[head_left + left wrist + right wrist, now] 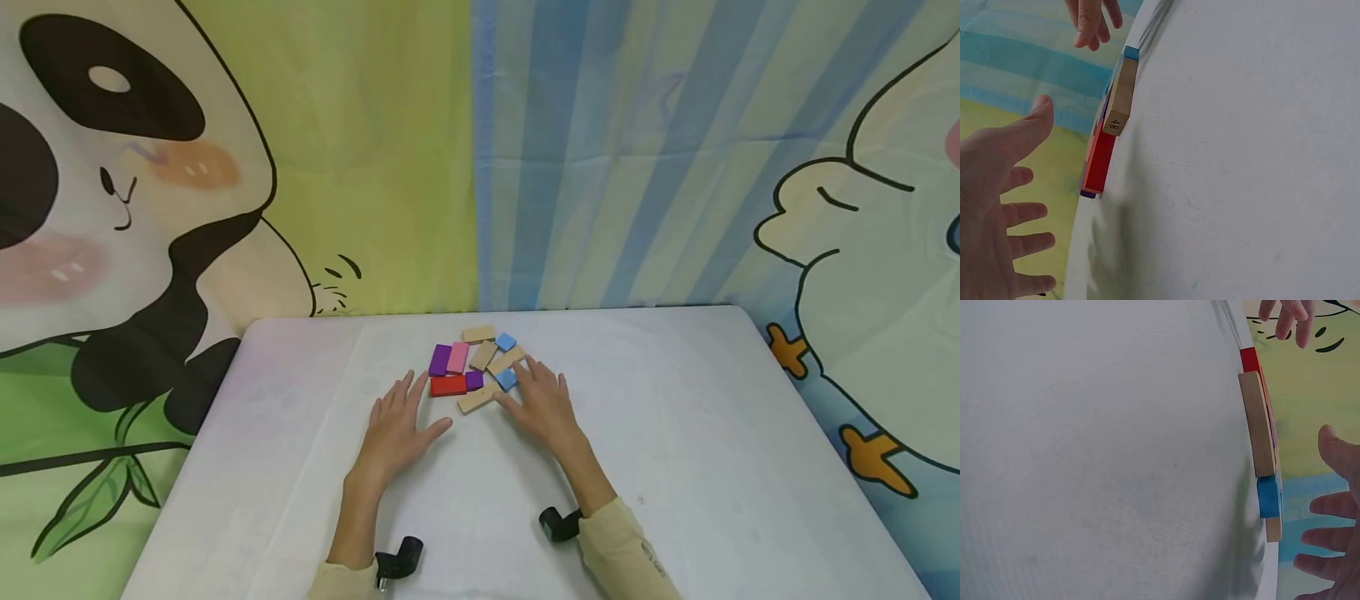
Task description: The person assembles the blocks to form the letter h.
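A cluster of flat wooden blocks lies at the middle of the table. Red (447, 386), pink (457, 357) and long purple blocks (440, 360) form its left side, with a small purple block (474, 381) beside the red one. Several plain wood blocks, one in front (477, 399), and two blue blocks, the nearer (506, 379) and the farther (506, 342), make up the rest. My left hand (393, 433) is spread just left of the red block, holding nothing. To the right, my right hand (546, 408) is spread with fingertips close by the plain and blue blocks. Both wrist views show the fingers apart and raised above the table.
A white cloth covers the table (750, 467). Behind it hangs a curtain (397, 167) with a panda and a pale cartoon animal on it. Small black devices, one at the left wrist (401, 557) and one at the right (558, 525), jut inward over the table.
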The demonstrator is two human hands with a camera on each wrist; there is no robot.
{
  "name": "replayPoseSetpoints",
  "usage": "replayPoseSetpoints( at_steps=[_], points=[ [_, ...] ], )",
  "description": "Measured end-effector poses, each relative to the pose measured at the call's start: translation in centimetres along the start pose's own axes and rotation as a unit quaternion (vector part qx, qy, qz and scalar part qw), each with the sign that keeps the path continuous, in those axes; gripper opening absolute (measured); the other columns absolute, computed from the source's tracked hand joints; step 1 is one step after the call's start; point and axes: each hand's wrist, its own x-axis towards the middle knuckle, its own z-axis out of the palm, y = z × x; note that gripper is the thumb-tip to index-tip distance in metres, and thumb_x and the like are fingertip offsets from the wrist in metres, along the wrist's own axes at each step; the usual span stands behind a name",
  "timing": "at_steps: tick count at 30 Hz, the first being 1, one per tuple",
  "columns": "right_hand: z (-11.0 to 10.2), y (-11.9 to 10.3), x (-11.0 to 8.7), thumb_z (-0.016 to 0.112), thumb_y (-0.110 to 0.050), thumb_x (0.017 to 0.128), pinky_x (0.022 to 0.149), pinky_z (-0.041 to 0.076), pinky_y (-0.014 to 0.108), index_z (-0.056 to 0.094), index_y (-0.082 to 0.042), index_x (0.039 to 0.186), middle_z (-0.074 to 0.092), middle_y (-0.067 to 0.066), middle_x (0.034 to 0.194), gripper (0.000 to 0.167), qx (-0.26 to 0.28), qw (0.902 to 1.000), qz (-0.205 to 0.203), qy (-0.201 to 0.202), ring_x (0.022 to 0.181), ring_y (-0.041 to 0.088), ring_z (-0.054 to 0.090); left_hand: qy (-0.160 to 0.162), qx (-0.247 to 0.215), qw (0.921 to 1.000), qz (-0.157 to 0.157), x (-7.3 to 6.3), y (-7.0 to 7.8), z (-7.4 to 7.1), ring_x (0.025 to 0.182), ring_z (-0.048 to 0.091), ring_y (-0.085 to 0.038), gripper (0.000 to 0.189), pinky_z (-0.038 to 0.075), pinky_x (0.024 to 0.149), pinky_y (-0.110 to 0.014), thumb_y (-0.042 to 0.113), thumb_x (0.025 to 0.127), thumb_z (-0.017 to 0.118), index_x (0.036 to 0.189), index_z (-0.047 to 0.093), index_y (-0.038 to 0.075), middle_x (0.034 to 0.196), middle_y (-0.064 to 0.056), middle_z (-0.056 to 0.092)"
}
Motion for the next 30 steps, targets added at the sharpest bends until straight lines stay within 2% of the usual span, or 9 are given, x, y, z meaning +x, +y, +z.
replayPoseSetpoints(
  at_steps=[4, 7, 14, 21, 23, 26, 28, 30],
  points=[
    [-0.2, 0.1, 0.4, 0.059, -0.048, 0.093, 0.112, 0.028, 0.066, 0.050, -0.005, 0.140, 0.043, 0.018, 0.150, 0.065, -0.004, 0.9997, -0.006, 0.021, 0.138, 0.037, 0.041, 0.008, -0.008, 0.9999, 0.008, 0.0, -0.1, 0.0, 0.149, 0.022, -0.036, 0.092, 0.016, 0.118, -0.064, 0.053, 0.085, 0.067, 0.156, 0.018, 0.023, 0.162, -0.011, 0.024],
    [-0.3, 0.2, 0.8, 0.059, -0.047, 0.093, 0.113, 0.028, 0.064, 0.051, -0.004, 0.139, 0.043, 0.018, 0.150, 0.064, -0.006, 0.9998, -0.007, 0.019, 0.139, 0.036, 0.041, 0.011, -0.011, 0.9998, 0.013, 0.0, -0.2, -0.1, 0.148, 0.023, -0.034, 0.094, 0.016, 0.118, -0.063, 0.053, 0.085, 0.067, 0.157, 0.015, 0.024, 0.162, -0.010, 0.024],
    [0.0, 0.2, 2.0, 0.060, -0.039, 0.095, 0.111, 0.035, 0.059, 0.051, 0.002, 0.137, 0.048, 0.023, 0.145, 0.059, 0.016, 0.9986, -0.030, 0.041, 0.136, 0.037, 0.044, 0.005, 0.002, 0.9998, 0.018, 0.0, -0.7, -0.3, 0.148, 0.023, -0.033, 0.092, 0.016, 0.118, -0.063, 0.055, 0.085, 0.065, 0.157, 0.016, 0.023, 0.161, -0.009, 0.025],
    [0.3, 0.2, 2.7, 0.062, -0.037, 0.094, 0.109, 0.038, 0.058, 0.054, 0.003, 0.134, 0.051, 0.023, 0.142, 0.057, 0.008, 0.9980, -0.037, 0.051, 0.132, 0.038, 0.048, 0.005, 0.019, 0.9996, 0.018, -0.2, -1.0, -0.7, 0.148, 0.024, -0.034, 0.092, 0.017, 0.118, -0.063, 0.056, 0.085, 0.065, 0.156, 0.017, 0.024, 0.161, -0.009, 0.025],
    [0.3, 0.1, 2.9, 0.062, -0.036, 0.094, 0.108, 0.040, 0.056, 0.059, 0.003, 0.127, 0.052, 0.024, 0.141, 0.052, 0.002, 0.9977, -0.043, 0.053, 0.130, 0.039, 0.050, 0.007, 0.020, 0.9996, 0.021, -0.2, -1.1, -0.9, 0.148, 0.024, -0.035, 0.092, 0.017, 0.117, -0.064, 0.055, 0.085, 0.066, 0.156, 0.018, 0.024, 0.161, -0.010, 0.025],
    [0.4, 0.0, 3.2, 0.063, -0.036, 0.094, 0.107, 0.042, 0.054, 0.064, 0.003, 0.104, 0.053, 0.026, 0.139, 0.040, 0.000, 0.9976, -0.050, 0.048, 0.127, 0.041, 0.052, 0.010, 0.029, 0.9992, 0.024, -0.4, -1.4, -1.3, 0.148, 0.024, -0.035, 0.092, 0.018, 0.117, -0.065, 0.054, 0.084, 0.067, 0.156, 0.018, 0.024, 0.161, -0.010, 0.026],
    [0.4, -0.1, 3.5, 0.063, -0.036, 0.093, 0.104, 0.044, 0.052, 0.061, -0.001, 0.087, 0.054, 0.027, 0.136, 0.036, -0.006, 0.9976, -0.053, 0.044, 0.124, 0.042, 0.054, 0.013, 0.036, 0.9988, 0.029, -0.5, -1.5, -1.5, 0.147, 0.025, -0.036, 0.092, 0.019, 0.116, -0.065, 0.053, 0.084, 0.068, 0.156, 0.019, 0.023, 0.161, -0.011, 0.026],
    [0.5, -0.1, 3.8, 0.064, -0.036, 0.093, 0.099, 0.047, 0.050, 0.057, -0.003, 0.080, 0.056, 0.027, 0.133, 0.036, -0.008, 0.9984, -0.045, 0.032, 0.117, 0.040, 0.058, 0.014, 0.043, 0.9983, 0.036, -0.6, -1.7, -1.6, 0.147, 0.026, -0.036, 0.092, 0.020, 0.115, -0.066, 0.053, 0.084, 0.068, 0.156, 0.020, 0.022, 0.160, -0.011, 0.027]
  ],
)
